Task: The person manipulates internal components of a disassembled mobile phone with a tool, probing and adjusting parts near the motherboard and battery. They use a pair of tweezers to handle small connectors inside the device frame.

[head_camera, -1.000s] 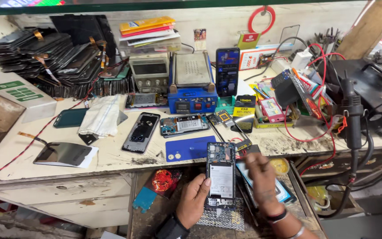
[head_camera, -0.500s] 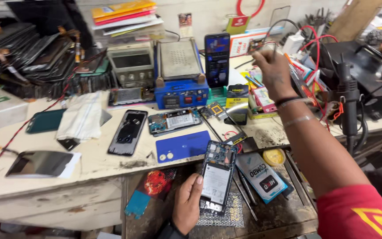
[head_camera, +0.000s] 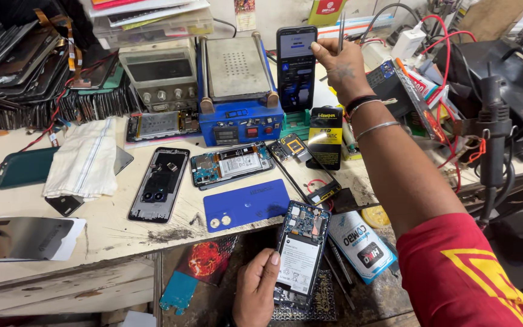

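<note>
My left hand (head_camera: 256, 290) holds an opened phone (head_camera: 298, 253) with its circuit board and white battery showing, low in front of the bench edge. My right hand (head_camera: 338, 63) reaches far back over the bench, pinching thin metal tweezers (head_camera: 341, 29) and touching the edge of an upright phone with a lit screen (head_camera: 296, 66) that leans on a green stand. A blue phone back cover (head_camera: 246, 204) lies on the bench just above the opened phone.
A blue heating plate machine (head_camera: 238, 91) stands at the back middle. Another opened phone (head_camera: 231, 164), a black phone frame (head_camera: 158, 183), a white cloth (head_camera: 84, 158), stacked screens (head_camera: 25, 66) at left, a hot air gun (head_camera: 493, 130) and wires at right.
My right hand rose from beside the opened phone and reached back to the upright lit phone, now with tweezers in it. The left hand keeps the opened phone.
</note>
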